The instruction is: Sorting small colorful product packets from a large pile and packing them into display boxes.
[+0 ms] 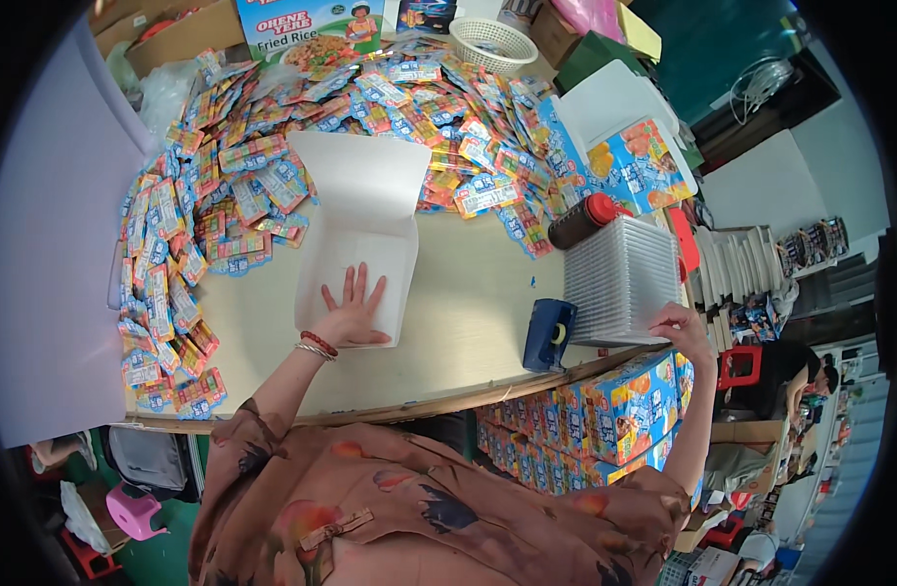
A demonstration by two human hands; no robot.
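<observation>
An open white cardboard box (362, 181) lies on the table with its lid folded back, away from me. My left hand (351, 317) rests flat inside it near the front edge, fingers spread and holding nothing. To the right stands a stack of clear ribbed plastic trays (614, 283). My right hand (685, 332) is at the near right edge of this stack, thumb and fingers pinched on a tray edge. Between the box and the stack sits a blue tape dispenser (549, 335). A dark bottle with a red cap (583, 221) lies against the stack's far side.
Colourful small packets (258, 186) are heaped along the table's back and left. A printed open box (629, 161) stands at the far right, near a white basket (492, 46). Packed printed boxes (619, 410) are stacked below the table's front edge (448, 396).
</observation>
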